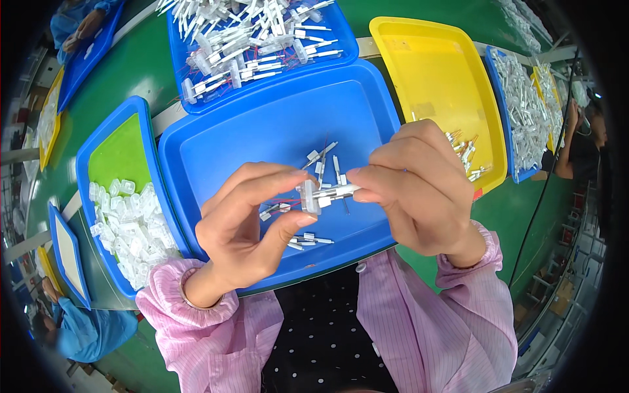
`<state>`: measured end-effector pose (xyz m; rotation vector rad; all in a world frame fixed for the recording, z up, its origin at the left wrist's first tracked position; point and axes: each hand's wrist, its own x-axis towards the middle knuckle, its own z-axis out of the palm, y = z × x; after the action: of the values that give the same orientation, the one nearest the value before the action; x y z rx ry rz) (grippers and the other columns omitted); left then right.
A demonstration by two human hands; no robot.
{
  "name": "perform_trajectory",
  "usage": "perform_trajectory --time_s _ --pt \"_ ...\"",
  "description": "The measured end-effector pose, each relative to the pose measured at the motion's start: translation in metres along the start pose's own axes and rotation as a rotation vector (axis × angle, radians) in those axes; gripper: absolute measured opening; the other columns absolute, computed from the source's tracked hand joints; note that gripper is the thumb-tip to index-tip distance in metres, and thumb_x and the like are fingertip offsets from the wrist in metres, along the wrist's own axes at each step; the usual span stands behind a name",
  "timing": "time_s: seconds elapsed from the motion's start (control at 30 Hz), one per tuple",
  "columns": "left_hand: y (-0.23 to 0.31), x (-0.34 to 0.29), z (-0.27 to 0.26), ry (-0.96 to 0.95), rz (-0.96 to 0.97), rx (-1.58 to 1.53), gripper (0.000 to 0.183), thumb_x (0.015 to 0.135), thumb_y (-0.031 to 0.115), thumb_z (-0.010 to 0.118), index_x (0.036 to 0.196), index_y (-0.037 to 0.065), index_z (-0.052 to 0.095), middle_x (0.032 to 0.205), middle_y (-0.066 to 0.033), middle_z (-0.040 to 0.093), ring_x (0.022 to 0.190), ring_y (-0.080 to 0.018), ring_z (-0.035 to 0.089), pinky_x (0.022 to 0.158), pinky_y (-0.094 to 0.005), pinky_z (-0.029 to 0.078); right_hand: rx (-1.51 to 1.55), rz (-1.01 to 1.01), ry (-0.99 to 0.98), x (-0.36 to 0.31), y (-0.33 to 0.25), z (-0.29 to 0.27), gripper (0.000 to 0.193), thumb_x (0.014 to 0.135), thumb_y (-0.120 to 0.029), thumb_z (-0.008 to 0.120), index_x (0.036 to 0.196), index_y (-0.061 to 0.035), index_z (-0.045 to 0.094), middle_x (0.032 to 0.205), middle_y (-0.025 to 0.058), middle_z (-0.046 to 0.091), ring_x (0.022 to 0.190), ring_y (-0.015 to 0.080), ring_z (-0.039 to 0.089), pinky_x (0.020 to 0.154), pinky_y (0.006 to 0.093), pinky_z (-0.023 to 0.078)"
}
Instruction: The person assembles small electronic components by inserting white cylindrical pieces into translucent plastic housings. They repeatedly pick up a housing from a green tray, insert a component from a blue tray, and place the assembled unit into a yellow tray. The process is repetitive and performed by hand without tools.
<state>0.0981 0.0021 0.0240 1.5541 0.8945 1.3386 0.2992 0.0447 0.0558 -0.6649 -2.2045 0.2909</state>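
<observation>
Above the middle blue tray (229, 118), my left hand (242, 229) pinches a clear plastic cap (309, 198) between thumb and fingertips. Thin red wires trail from the cap toward my left palm. My right hand (422, 190) has its thumb and index finger closed on the end of a slim white-and-metal rod part (337, 192). The rod's other end meets the cap; how deep it sits inside, I cannot tell. Several similar loose rod parts (321, 162) lie in the tray below my hands.
A blue tray heaped with capped rod parts (255, 46) stands beyond. Clear caps (134, 226) fill the near part of a tray at left. A yellow tray (432, 72) at right holds a few wired parts (466, 154). Co-workers in blue (95, 331) sit at far left.
</observation>
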Motion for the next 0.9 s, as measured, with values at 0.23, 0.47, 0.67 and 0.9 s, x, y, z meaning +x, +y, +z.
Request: perform_trajectory --time_s 0.23,0.47,0.67,0.9 --pt "0.0066 0.0018 -0.0005 0.04 -0.088 -0.065 0.033 0.069 -0.007 0.067 0.099 -0.01 0.057 0.091 -0.0183 0.059 0.082 -0.0214 0.058 0.073 -0.0286 0.047 0.013 0.007 -0.031 0.0036 -0.0008 -0.0021 0.022 0.061 -0.009 0.068 0.081 -0.0014 0.065 0.069 0.0069 0.052 0.063 0.0225 0.046 0.054 0.0312 0.038" --pt "0.001 0.0025 -0.0005 0.022 -0.03 -0.071 0.034 0.068 -0.007 0.068 0.1 -0.01 0.057 0.09 -0.0185 0.059 0.081 -0.022 0.059 0.07 -0.0292 0.048 0.027 -0.019 -0.045 0.003 0.0029 0.0 0.021 0.06 -0.007 0.067 0.08 -0.0012 0.065 0.069 0.0071 0.052 0.063 0.0225 0.046 0.055 0.0315 0.037" --pt "-0.0002 0.005 -0.0029 -0.018 0.217 0.231 0.035 0.064 -0.005 0.07 0.096 -0.01 0.057 0.088 -0.0193 0.059 0.074 -0.0234 0.059 0.063 -0.0295 0.049 0.112 0.004 -0.067 0.0028 0.0056 0.0047 0.019 0.062 -0.006 0.065 0.08 0.0006 0.065 0.066 0.0073 0.052 0.06 0.0213 0.045 0.056 0.0311 0.036" --pt "-0.0014 0.008 -0.0021 -0.037 0.37 0.315 0.035 0.062 -0.005 0.069 0.094 -0.01 0.058 0.085 -0.0199 0.059 0.071 -0.0266 0.059 0.061 -0.0304 0.049 0.401 0.252 -0.153 0.0025 0.003 0.007 0.012 0.072 -0.007 0.063 0.081 0.0009 0.065 0.065 0.0074 0.054 0.059 0.0181 0.046 0.055 0.0288 0.035"
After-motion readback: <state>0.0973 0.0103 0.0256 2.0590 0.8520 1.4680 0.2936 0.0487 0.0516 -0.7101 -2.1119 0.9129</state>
